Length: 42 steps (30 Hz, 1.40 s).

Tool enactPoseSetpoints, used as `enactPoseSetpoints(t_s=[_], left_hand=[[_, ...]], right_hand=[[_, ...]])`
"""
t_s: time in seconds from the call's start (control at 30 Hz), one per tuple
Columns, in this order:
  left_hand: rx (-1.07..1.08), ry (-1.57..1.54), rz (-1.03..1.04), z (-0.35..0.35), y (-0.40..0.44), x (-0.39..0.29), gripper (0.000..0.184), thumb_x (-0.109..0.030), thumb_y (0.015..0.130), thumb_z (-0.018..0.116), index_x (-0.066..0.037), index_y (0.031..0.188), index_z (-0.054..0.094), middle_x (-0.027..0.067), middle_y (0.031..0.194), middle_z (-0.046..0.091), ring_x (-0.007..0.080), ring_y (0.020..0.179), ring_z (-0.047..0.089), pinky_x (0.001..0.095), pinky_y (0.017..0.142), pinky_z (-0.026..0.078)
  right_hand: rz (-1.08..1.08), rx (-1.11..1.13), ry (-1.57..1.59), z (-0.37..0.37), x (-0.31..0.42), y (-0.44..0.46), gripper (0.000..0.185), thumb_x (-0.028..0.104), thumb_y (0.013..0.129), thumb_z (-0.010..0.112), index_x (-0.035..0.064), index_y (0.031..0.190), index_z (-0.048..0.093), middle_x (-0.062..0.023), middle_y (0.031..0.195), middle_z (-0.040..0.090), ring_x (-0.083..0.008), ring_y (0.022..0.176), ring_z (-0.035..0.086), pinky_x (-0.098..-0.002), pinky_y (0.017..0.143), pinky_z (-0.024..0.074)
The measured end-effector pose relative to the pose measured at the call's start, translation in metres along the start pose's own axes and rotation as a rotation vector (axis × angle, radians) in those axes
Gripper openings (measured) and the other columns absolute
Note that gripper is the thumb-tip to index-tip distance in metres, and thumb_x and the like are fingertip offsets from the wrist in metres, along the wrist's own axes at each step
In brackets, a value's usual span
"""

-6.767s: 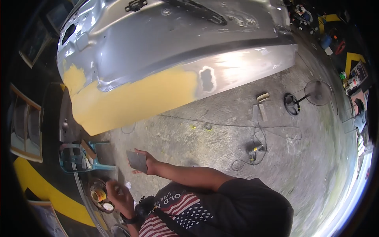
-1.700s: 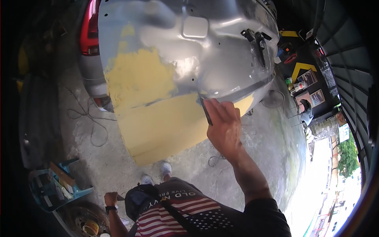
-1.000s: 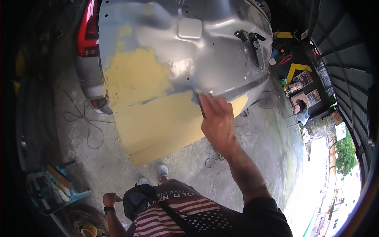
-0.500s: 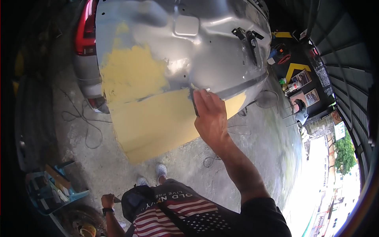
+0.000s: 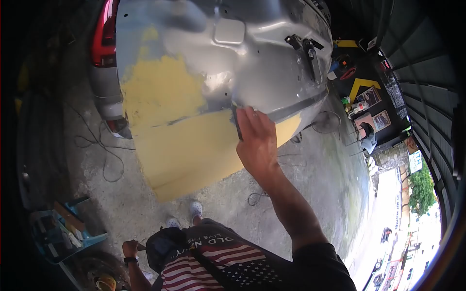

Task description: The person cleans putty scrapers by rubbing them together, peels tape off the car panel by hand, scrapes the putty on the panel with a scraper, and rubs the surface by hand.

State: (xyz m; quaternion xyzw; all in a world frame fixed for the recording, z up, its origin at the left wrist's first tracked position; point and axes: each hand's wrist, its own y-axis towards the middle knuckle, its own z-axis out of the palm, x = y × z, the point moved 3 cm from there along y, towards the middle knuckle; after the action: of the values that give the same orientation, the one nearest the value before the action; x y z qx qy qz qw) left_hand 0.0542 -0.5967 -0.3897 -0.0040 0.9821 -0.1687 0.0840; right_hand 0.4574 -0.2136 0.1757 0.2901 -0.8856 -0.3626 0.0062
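My right hand (image 5: 258,140) is closed around a dark, thin flat-edged spreader (image 5: 237,123), pressed to the car panel (image 5: 272,63). It sits on the crease between bare silver-grey metal and a smooth band of yellow body filler (image 5: 189,150). A rougher patch of yellow filler (image 5: 162,89) covers the panel's left part. Low on the left, beside my body, my left hand (image 5: 130,248) is closed on a small thin object that I cannot make out, its tip poking out to the right. A watch is on that wrist.
A red tail light (image 5: 106,36) borders the panel on the left. A blue bin (image 5: 90,237) of tools stands lower left, near a yellow tub (image 5: 105,282). Cable (image 5: 109,162) lies on the concrete floor (image 5: 310,194). A black latch (image 5: 309,56) is fixed to the panel.
My right hand and the spreader have shifted very slightly left and up along the crease. The whole view has moved a little; my left hand stays low at my side.
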Motion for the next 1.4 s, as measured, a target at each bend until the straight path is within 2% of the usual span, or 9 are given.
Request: enactPoseSetpoints(t_s=[0.27, 0.73, 0.83, 0.93, 1.07, 1.2, 1.3, 1.33, 1.4], left_hand=[[0.025, 0.023, 0.058, 0.005, 0.007, 0.001, 0.010, -0.018, 0.083, 0.064, -0.016, 0.079, 0.073, 0.0076, 0.084, 0.072, 0.0294, 0.078, 0.072, 0.0425, 0.067, 0.058], [0.034, 0.052, 0.064, 0.005, 0.013, 0.002, 0.009, -0.017, 0.080, 0.064, -0.017, 0.080, 0.073, 0.0071, 0.085, 0.073, 0.0280, 0.079, 0.072, 0.0423, 0.069, 0.057], [0.010, -0.024, 0.066, 0.009, 0.008, 0.007, 0.009, -0.018, 0.081, 0.064, -0.018, 0.080, 0.073, 0.0066, 0.086, 0.073, 0.0269, 0.079, 0.072, 0.0422, 0.068, 0.057], [0.041, 0.003, 0.034, 0.018, 0.003, 0.009, 0.010, -0.017, 0.080, 0.064, -0.017, 0.080, 0.073, 0.0064, 0.087, 0.073, 0.0265, 0.080, 0.072, 0.0419, 0.070, 0.057], [0.075, -0.023, 0.074, 0.023, -0.008, 0.008, 0.009, -0.016, 0.079, 0.064, -0.018, 0.081, 0.073, 0.0070, 0.085, 0.073, 0.0272, 0.080, 0.072, 0.0416, 0.070, 0.057], [0.057, -0.050, 0.032, 0.016, -0.004, 0.000, 0.008, -0.014, 0.078, 0.066, -0.017, 0.079, 0.073, 0.0071, 0.084, 0.073, 0.0271, 0.080, 0.072, 0.0418, 0.071, 0.057], [0.051, -0.032, 0.044, 0.014, -0.007, 0.003, 0.007, -0.014, 0.078, 0.066, -0.016, 0.077, 0.073, 0.0076, 0.084, 0.073, 0.0273, 0.079, 0.072, 0.0417, 0.070, 0.057], [0.043, -0.019, 0.060, 0.015, -0.005, 0.003, 0.006, -0.014, 0.078, 0.067, -0.016, 0.077, 0.073, 0.0082, 0.084, 0.073, 0.0274, 0.078, 0.072, 0.0415, 0.069, 0.057], [0.041, -0.020, 0.006, 0.021, -0.001, 0.003, 0.006, -0.014, 0.078, 0.067, -0.016, 0.076, 0.073, 0.0084, 0.084, 0.073, 0.0275, 0.078, 0.072, 0.0413, 0.069, 0.057]], right_hand=[[0.058, 0.111, -0.035, -0.009, 0.005, -0.002, 0.050, -0.005, 0.066, 0.059, -0.0028, 0.116, 0.060, -0.0125, 0.114, 0.061, -0.0281, 0.102, 0.058, -0.0408, 0.084, 0.0465], [0.062, -0.029, -0.034, -0.002, 0.008, 0.003, 0.049, -0.002, 0.070, 0.060, 0.0008, 0.119, 0.061, -0.0120, 0.114, 0.061, -0.0281, 0.101, 0.059, -0.0412, 0.082, 0.0475], [0.121, 0.105, -0.052, -0.012, 0.015, -0.002, 0.045, -0.002, 0.070, 0.060, 0.0007, 0.115, 0.061, -0.0105, 0.112, 0.061, -0.0283, 0.098, 0.060, -0.0411, 0.079, 0.0479], [0.100, 0.034, -0.072, -0.008, 0.012, 0.001, 0.040, -0.003, 0.070, 0.059, 0.0009, 0.109, 0.061, -0.0088, 0.109, 0.061, -0.0284, 0.096, 0.060, -0.0406, 0.078, 0.0482], [0.134, 0.145, -0.049, -0.015, 0.017, -0.003, 0.042, -0.005, 0.070, 0.058, -0.0006, 0.113, 0.060, -0.0111, 0.109, 0.062, -0.0299, 0.098, 0.060, -0.0418, 0.078, 0.0484], [0.092, -0.002, -0.020, -0.004, 0.005, 0.003, 0.044, -0.005, 0.070, 0.059, -0.0008, 0.113, 0.062, -0.0116, 0.113, 0.063, -0.0298, 0.100, 0.060, -0.0421, 0.080, 0.0486], [0.153, 0.153, -0.002, -0.014, 0.012, -0.004, 0.047, -0.006, 0.068, 0.060, -0.0005, 0.115, 0.063, -0.0135, 0.115, 0.064, -0.0307, 0.098, 0.061, -0.0427, 0.080, 0.0488], [0.103, 0.020, 0.046, -0.011, 0.011, -0.007, 0.045, -0.007, 0.067, 0.061, 0.0000, 0.111, 0.064, -0.0140, 0.112, 0.065, -0.0321, 0.096, 0.062, -0.0438, 0.078, 0.0491], [0.089, 0.010, 0.041, -0.008, 0.002, 0.002, 0.045, -0.008, 0.066, 0.061, -0.0002, 0.110, 0.064, -0.0138, 0.110, 0.066, -0.0325, 0.095, 0.062, -0.0441, 0.078, 0.0492]])
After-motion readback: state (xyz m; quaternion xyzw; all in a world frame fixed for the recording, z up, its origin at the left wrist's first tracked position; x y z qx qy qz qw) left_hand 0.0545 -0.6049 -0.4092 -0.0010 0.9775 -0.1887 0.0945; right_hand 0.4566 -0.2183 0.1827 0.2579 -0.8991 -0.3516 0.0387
